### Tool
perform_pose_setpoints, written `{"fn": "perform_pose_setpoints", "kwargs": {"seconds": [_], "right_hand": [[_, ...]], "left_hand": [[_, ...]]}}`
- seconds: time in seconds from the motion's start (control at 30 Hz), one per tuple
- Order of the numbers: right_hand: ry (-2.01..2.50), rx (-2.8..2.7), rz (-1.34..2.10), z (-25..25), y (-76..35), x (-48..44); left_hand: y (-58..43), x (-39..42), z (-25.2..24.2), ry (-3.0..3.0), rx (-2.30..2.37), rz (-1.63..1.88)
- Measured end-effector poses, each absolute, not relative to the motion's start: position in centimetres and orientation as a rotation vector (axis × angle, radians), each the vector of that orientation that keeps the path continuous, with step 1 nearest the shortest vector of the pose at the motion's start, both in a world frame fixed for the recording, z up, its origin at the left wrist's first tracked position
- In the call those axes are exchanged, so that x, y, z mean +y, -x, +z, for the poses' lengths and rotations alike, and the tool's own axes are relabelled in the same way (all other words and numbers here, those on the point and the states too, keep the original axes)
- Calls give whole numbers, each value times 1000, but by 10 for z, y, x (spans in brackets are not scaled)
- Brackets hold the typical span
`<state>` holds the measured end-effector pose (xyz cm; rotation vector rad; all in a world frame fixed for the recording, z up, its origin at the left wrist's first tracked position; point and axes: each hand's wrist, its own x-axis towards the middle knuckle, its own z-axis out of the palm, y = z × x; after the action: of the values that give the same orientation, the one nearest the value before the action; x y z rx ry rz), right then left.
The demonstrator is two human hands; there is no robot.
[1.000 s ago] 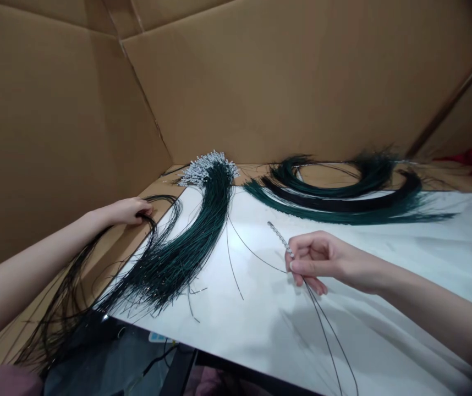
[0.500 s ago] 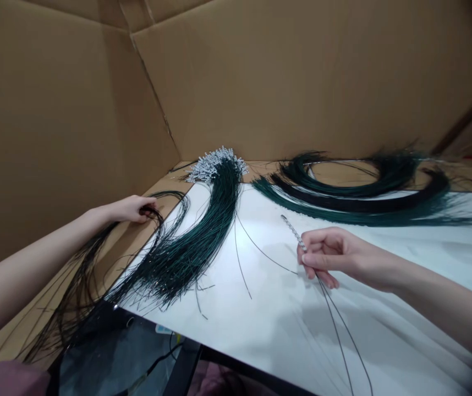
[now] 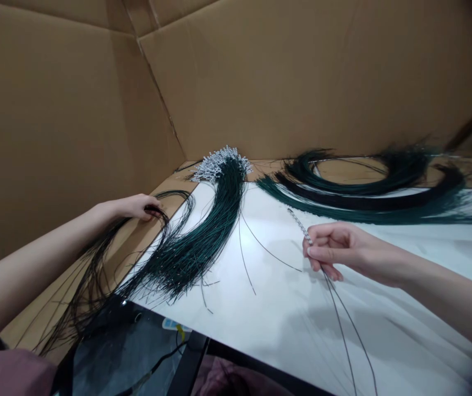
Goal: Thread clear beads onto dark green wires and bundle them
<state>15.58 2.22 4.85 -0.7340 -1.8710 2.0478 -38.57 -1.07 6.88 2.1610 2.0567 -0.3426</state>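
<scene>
At the left, my left hand is closed around a bunch of thin dark wires, whose long ends trail down past the table's left edge. My right hand, over the white tabletop, pinches a short twisted white-and-dark piece between thumb and fingers. Two thin dark wire tails run from it down toward me. Between the hands lies a thick curved bundle of dark green wires, with many similar white twisted tips fanned out at its far end.
Curved bundles of dark green and black wires lie at the back right. Tall cardboard walls enclose the back and left. The white tabletop ends at a dark front edge, below which a cable shows.
The whole view has shifted slightly, so everything sits a little further right. Both hands keep their holds, and nothing has been taken up or let go.
</scene>
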Motion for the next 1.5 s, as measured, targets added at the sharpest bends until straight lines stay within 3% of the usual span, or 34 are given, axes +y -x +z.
{"fn": "perform_pose_setpoints", "kwargs": {"seconds": [0.63,1.13,1.5], "right_hand": [[743,-1877,2006,52,-154,19],[657,-1826,1939,60,-94,28],[723,-1790,1976,49,-87,35]], "left_hand": [[394,-15,54,-2190,2084,46],[376,62,51,-2168,2271,-93],[392,100,46,-2141,2135,-153]]}}
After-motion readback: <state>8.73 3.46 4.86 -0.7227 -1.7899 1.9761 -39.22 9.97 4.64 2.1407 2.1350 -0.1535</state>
